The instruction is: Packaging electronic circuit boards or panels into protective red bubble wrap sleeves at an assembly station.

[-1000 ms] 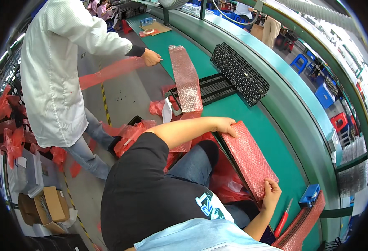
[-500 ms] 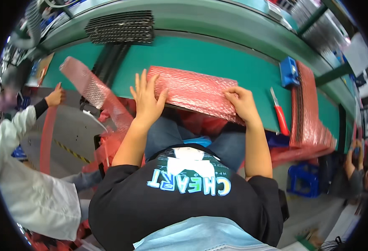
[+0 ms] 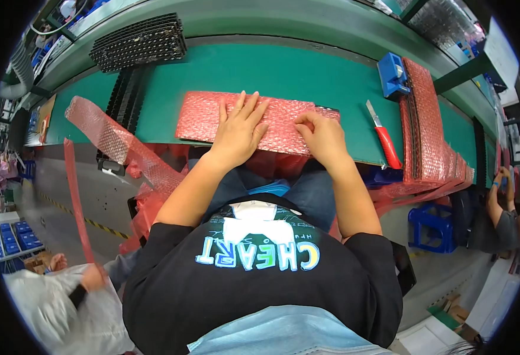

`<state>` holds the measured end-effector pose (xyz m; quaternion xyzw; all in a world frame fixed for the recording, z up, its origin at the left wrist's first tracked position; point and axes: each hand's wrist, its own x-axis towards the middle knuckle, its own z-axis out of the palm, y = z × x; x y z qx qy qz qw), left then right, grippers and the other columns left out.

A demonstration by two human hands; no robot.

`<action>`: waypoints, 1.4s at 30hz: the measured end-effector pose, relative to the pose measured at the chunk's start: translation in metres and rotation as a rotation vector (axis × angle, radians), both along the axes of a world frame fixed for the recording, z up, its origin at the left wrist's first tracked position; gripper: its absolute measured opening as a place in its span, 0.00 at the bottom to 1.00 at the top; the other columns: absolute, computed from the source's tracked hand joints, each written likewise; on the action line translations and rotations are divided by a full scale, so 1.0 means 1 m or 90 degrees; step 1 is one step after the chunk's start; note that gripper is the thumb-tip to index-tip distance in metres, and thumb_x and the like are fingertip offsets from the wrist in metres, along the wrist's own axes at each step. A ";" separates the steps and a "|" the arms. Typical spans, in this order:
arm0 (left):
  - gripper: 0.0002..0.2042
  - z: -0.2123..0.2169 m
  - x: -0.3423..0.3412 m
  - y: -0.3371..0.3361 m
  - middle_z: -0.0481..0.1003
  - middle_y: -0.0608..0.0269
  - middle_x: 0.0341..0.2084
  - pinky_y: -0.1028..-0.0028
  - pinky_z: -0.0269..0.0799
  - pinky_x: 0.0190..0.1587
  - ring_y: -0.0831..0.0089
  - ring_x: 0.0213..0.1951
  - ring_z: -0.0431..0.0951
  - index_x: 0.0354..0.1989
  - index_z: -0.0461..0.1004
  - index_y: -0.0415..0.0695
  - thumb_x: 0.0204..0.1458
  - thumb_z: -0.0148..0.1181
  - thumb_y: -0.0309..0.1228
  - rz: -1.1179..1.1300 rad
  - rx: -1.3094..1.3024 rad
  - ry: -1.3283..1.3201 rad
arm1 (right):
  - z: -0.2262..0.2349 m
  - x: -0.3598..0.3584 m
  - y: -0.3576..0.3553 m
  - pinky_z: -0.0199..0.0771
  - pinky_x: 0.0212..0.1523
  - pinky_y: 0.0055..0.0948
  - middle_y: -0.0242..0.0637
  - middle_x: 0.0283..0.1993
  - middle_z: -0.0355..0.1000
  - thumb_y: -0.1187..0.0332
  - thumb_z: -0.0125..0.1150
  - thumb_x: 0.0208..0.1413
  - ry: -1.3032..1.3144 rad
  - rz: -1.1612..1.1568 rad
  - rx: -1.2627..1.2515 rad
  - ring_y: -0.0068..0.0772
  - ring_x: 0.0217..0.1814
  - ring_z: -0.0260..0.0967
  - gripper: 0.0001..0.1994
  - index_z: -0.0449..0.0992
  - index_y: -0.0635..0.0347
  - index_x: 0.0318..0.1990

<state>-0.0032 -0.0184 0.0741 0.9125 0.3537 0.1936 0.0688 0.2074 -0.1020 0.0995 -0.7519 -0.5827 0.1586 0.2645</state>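
Note:
A flat bundle in pinkish-red bubble wrap (image 3: 286, 112) lies along the near edge of the green worktop. At its right end a black strip-like piece (image 3: 329, 112) pokes out past the wrap. My left hand (image 3: 241, 133) rests on the middle of the bundle, fingers spread. Thumb and fingertips of my right hand (image 3: 325, 136) are pinched at the wrap's right edge. To the right lies a knife (image 3: 385, 142) with a red handle, its blade exposed. More bubble wrap hangs over the near edge below the bundle.
Black slotted parts (image 3: 138, 44) are stacked at the back left. A blue tape dispenser (image 3: 393, 76) stands beside wrapped bundles (image 3: 419, 118) on the right. Loose bubble wrap (image 3: 109, 136) trails off the left side. A co-worker's hand (image 3: 94, 277) is at lower left; a blue stool (image 3: 431, 228) stands right.
My left hand has moved from the bundle's left end to its middle. The black piece now shows at the right end. The co-worker has shifted nearer, and my view has turned somewhat.

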 end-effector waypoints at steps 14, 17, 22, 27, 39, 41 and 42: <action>0.24 0.001 0.016 0.000 0.60 0.59 0.68 0.45 0.45 0.68 0.53 0.70 0.55 0.66 0.64 0.50 0.62 0.48 0.42 -0.006 0.088 0.079 | 0.245 0.251 -0.071 0.66 0.24 0.22 0.31 0.23 0.74 0.65 0.58 0.59 -0.047 -0.346 0.583 0.24 0.20 0.65 0.25 0.66 0.64 0.62; 0.24 -0.001 0.013 -0.002 0.60 0.59 0.68 0.45 0.45 0.68 0.53 0.70 0.55 0.67 0.64 0.51 0.62 0.48 0.42 0.007 0.088 0.083 | 0.295 0.294 -0.073 0.62 0.17 0.18 0.37 0.22 0.73 0.75 0.44 0.59 0.025 -0.433 0.507 0.22 0.18 0.65 0.30 0.57 0.52 0.71; 0.24 0.002 0.010 -0.005 0.60 0.59 0.69 0.45 0.45 0.68 0.53 0.70 0.54 0.67 0.64 0.51 0.63 0.47 0.42 0.033 0.076 0.104 | 0.262 0.228 -0.047 0.60 0.16 0.19 0.35 0.21 0.71 0.75 0.45 0.59 0.062 -0.160 0.320 0.22 0.16 0.62 0.30 0.58 0.52 0.71; 0.25 -0.002 0.017 -0.001 0.59 0.59 0.69 0.45 0.45 0.68 0.53 0.70 0.54 0.67 0.63 0.51 0.62 0.47 0.43 -0.013 0.088 0.083 | 0.302 0.373 -0.028 0.57 0.15 0.21 0.34 0.20 0.69 0.74 0.49 0.59 -0.042 -0.069 0.207 0.22 0.15 0.59 0.30 0.58 0.56 0.71; 0.31 0.002 0.003 -0.007 0.56 0.55 0.70 0.47 0.44 0.69 0.51 0.71 0.52 0.69 0.60 0.53 0.58 0.52 0.50 0.018 0.034 0.080 | 0.104 0.129 -0.057 0.68 0.23 0.20 0.34 0.30 0.77 0.62 0.62 0.57 0.135 -0.119 0.063 0.22 0.23 0.68 0.12 0.80 0.62 0.41; 0.34 0.005 0.010 -0.007 0.55 0.52 0.70 0.49 0.43 0.70 0.51 0.71 0.51 0.69 0.61 0.52 0.55 0.56 0.51 -0.044 0.021 0.043 | 0.050 0.084 -0.061 0.69 0.23 0.24 0.39 0.29 0.77 0.61 0.62 0.57 0.326 -0.122 -0.130 0.26 0.23 0.71 0.18 0.76 0.67 0.48; 0.35 0.005 0.010 -0.009 0.54 0.51 0.71 0.50 0.43 0.70 0.51 0.72 0.51 0.69 0.61 0.52 0.53 0.58 0.52 -0.066 0.017 0.030 | 0.024 0.070 -0.059 0.70 0.25 0.25 0.39 0.28 0.76 0.60 0.63 0.56 0.339 -0.110 -0.141 0.28 0.24 0.71 0.20 0.75 0.67 0.48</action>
